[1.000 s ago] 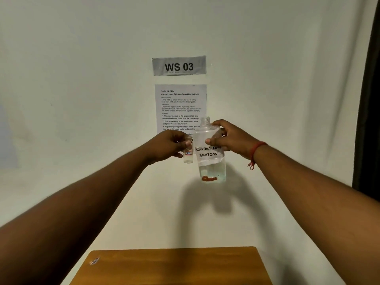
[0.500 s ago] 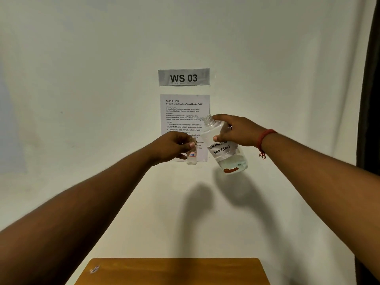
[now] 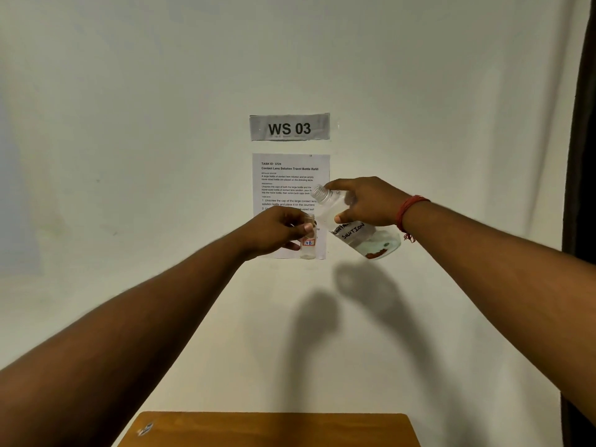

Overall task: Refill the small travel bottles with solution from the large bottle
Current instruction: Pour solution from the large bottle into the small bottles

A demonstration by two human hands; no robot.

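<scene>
A small clear vial (image 3: 308, 241) is held upright near the centre of the frame by the left hand (image 3: 276, 232), whose grip is clamped on it, thumb and fingers pinched round its upper part. A small red-edged label is seen on the vial. Just to its right, the large bottle (image 3: 354, 225) is held by the right hand (image 3: 367, 201), the grip clamped round its upper body. The bottle is tilted, its uncapped threaded neck pointed up and to the left, above and just right of the vial's mouth; whether the two touch cannot be told. Clear liquid and some reddish bits are seen pooled at the bottle's lower end. A red thread (image 3: 407, 214) is worn at the right wrist. Behind the hands, a sign (image 3: 289, 127) reading "WS 03" and a printed sheet (image 3: 290, 175) are fixed to the wall. A wooden bench (image 3: 267, 429) is seen at the bottom centre of the frame.
</scene>
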